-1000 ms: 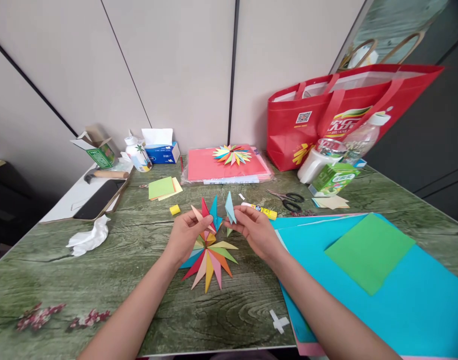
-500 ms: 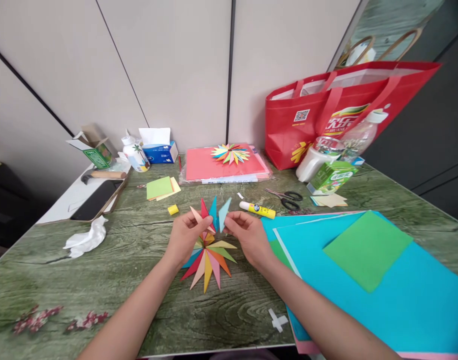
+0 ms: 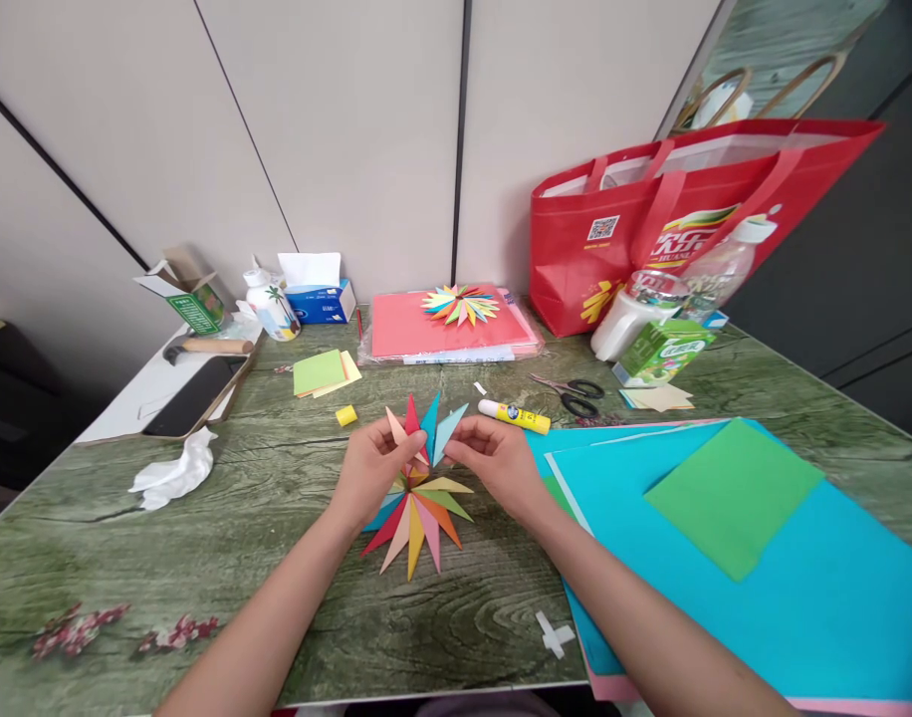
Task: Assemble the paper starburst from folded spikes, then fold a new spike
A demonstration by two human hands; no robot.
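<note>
Mid-frame, the left hand (image 3: 377, 466) pinched a paper fan (image 3: 430, 420) and the right hand (image 3: 499, 466) a pale-blue paper spike (image 3: 447, 430), which hard pushing could bend.

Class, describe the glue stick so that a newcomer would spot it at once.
Find the large blue sheets on the right. Near their far left corner, just beyond the right hand, lies the glue stick. Its yellow, white-ended tube sets it apart from the black-handled scissors beside it.
</note>
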